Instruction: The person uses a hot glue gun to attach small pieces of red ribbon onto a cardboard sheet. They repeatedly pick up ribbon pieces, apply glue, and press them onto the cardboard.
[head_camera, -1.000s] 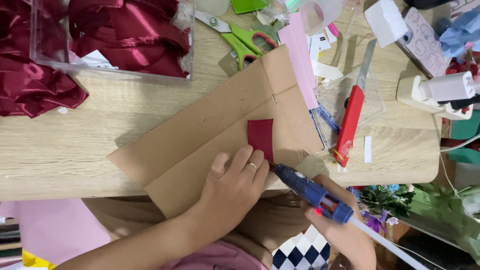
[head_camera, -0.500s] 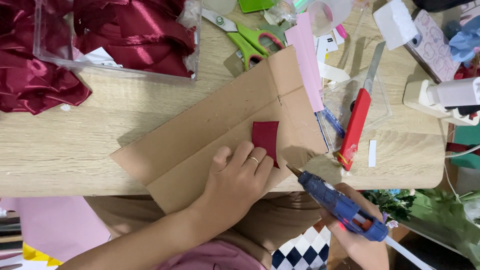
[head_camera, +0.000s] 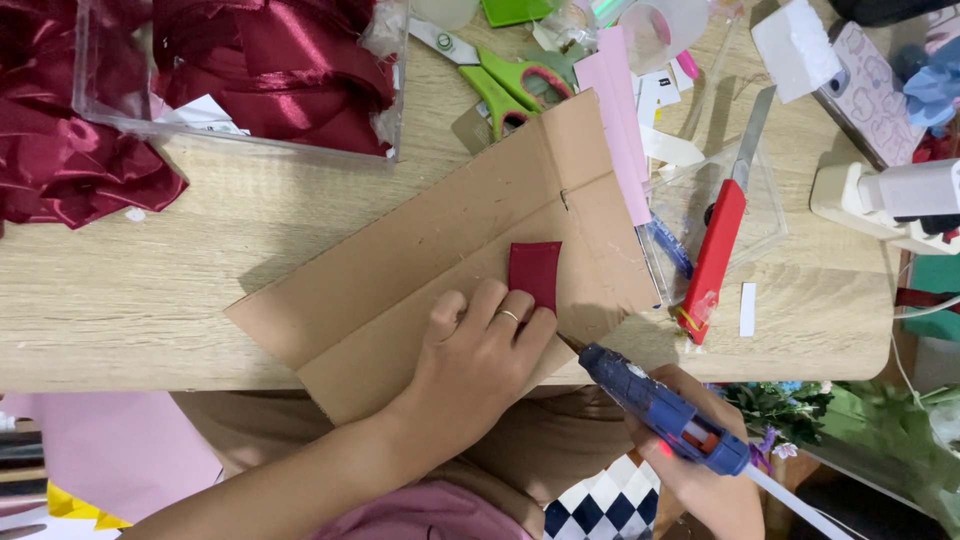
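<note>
A small dark red satin strip lies on a flat brown cardboard sheet on the wooden table. My left hand rests on the cardboard with its fingertips pressing the strip's near end; a ring shows on one finger. My right hand grips a blue hot glue gun below the table's front edge. Its nozzle points up-left toward the strip and stops just short of my left fingers.
A clear plastic box of dark red satin stands at the back left, with more satin beside it. Green scissors, a pink paper strip, a red utility knife and a white device lie right.
My right hand has drawn the glue gun down and to the right, away from the strip. My left hand keeps pressing the red strip in place.
</note>
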